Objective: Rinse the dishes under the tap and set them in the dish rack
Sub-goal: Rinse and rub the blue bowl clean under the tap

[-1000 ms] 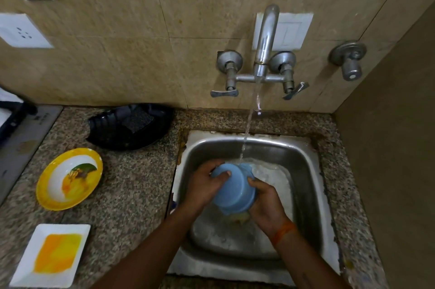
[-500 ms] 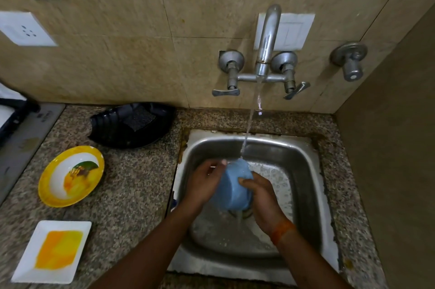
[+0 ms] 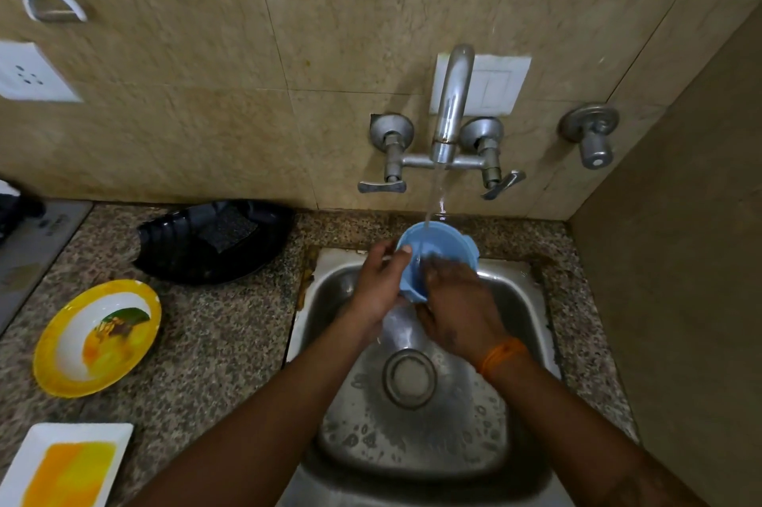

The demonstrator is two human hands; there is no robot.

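I see the blue plastic bowl (image 3: pixel 443 244) at 12 o'clock over the sink (image 3: pixel 532 300), under the tap (image 3: pixel 451 106) stream. My left hand (image 3: pixel 377 288) grips its rim; my right hand (image 3: pixel 457 300) reaches inside, grip unclear. It looks light, stiff and wet-slippery, so I'd hold the rim.
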